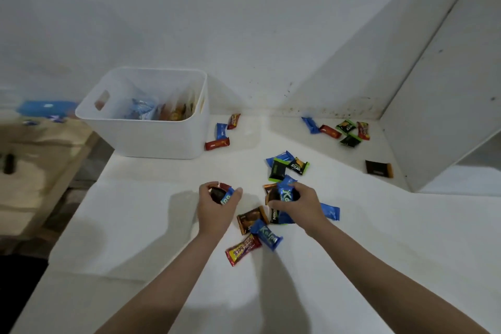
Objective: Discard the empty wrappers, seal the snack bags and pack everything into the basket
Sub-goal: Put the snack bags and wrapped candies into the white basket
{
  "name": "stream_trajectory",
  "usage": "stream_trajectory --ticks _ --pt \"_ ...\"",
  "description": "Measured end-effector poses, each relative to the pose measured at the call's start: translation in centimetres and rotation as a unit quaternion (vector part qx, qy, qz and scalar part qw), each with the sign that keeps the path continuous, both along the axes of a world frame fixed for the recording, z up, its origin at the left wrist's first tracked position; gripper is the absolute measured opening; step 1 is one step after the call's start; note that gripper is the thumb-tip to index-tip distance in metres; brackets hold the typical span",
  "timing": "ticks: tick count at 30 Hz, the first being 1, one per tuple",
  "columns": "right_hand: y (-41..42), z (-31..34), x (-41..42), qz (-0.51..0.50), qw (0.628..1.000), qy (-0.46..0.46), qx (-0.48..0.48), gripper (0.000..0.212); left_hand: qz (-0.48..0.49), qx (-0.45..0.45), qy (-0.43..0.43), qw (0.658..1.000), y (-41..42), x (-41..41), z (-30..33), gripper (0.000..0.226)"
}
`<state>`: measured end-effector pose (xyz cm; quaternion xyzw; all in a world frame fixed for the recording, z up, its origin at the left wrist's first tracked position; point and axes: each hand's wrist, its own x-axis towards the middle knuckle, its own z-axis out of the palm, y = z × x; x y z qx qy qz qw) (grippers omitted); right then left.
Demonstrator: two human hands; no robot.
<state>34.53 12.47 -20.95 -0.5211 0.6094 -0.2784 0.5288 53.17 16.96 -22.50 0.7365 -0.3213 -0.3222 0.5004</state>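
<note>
A white basket (151,127) is set on the white table (141,225) against the wall, and every place below is given from it. Bagged snacks are seen inside it, piled toward its right wall. Just beside its right wall three small packets (221,131) are laid — one red at the top, one blue in the middle, one red-orange lowest, the last almost touching the basket's base.

In front of the basket and a little to its right, the left hand (217,206) is curled round a small bundle of packets (221,194); a dark one and a blue one can be made out between thumb and fingers. Further right, the right hand (296,205) is clenched on a second bunch (283,194), in which a blue wrapper with green lettering is seen on top of brown ones.

Between and below the two hands a loose heap (254,233) is spread on the table: a brown packet, a blue one over it, and a red-and-yellow one nearest the person. A blue packet (330,211) is partly hidden under the right wrist. Between the right hand and the wall a blue and two black-and-green packets (284,167) are overlapped.

Far to the basket's right, near the wall corner, five more packets (341,130) are scattered — blue, red and green-black — and a single dark brown packet (378,168) lies apart, by a white panel (433,116).
</note>
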Motion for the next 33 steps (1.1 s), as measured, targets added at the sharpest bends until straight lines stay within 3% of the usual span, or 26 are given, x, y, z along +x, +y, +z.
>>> stream_trajectory --ticks 6,11,15,19,23,28,33 --pt "-4.6 8.9 8.0 -0.015 0.989 -0.144 -0.009 0.029 0.073 -0.075 0.003 0.994 -7.1 6.7 7.1 0.041" --pt "-9.4 14.4 17.5 0.008 0.98 -0.2 -0.016 0.026 0.083 -0.097 -0.002 0.992 -12.5 15.7 10.8 0.058" --pt "-12.9 14.5 24.6 -0.014 0.978 -0.208 0.015 0.028 0.033 -0.039 -0.058 0.997 -16.2 20.7 12.2 0.067" --pt "-15.5 12.7 29.2 -0.075 0.971 -0.205 0.098 0.048 -0.021 0.071 -0.019 0.997 -19.4 23.8 11.6 0.08" --pt "-15.9 11.8 30.6 -0.065 0.974 -0.177 0.124 0.031 -0.063 0.107 -0.025 0.992 -19.8 24.1 10.1 0.065" --pt "-14.9 10.6 29.6 -0.058 0.989 -0.137 0.014 0.042 -0.082 0.033 -0.101 0.991 -17.3 23.1 9.1 0.049" --pt "-12.2 7.1 23.5 -0.102 0.988 -0.072 -0.093 0.026 -0.09 -0.124 -0.245 0.957 -11.8 19.0 6.3 0.029"
